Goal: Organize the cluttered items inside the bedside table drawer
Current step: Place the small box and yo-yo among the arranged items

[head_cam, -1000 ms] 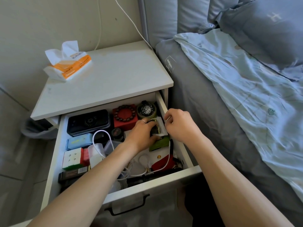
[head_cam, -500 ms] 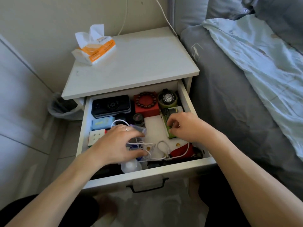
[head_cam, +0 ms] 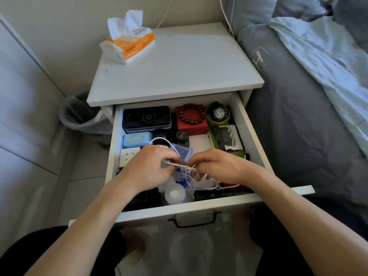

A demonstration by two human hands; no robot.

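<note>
The white drawer [head_cam: 253, 134] of the bedside table stands pulled out, full of small items. Over its middle, my left hand [head_cam: 148, 168] and my right hand [head_cam: 217, 166] both pinch a tangled white cable [head_cam: 191, 177], fingertips nearly meeting. A clear blue plastic case [head_cam: 184, 153] lies just behind my fingers. Along the back sit a black device [head_cam: 147, 118], a bead bracelet on a red box [head_cam: 191, 120] and a black watch on a green stand [head_cam: 218, 114]. A green tray with dark parts [head_cam: 225, 139] lies at the right.
A light blue pack [head_cam: 135, 139] and a puzzle cube [head_cam: 128, 156] lie at the drawer's left; a white bottle [head_cam: 175, 194] stands near the front. A tissue pack [head_cam: 130, 41] sits on the tabletop. The bed [head_cam: 298, 96] borders the right, a bin [head_cam: 79, 114] the left.
My right hand left the green tray and came to the middle of the drawer. Both hands now pinch the white cable, which has been lifted into a bunch.
</note>
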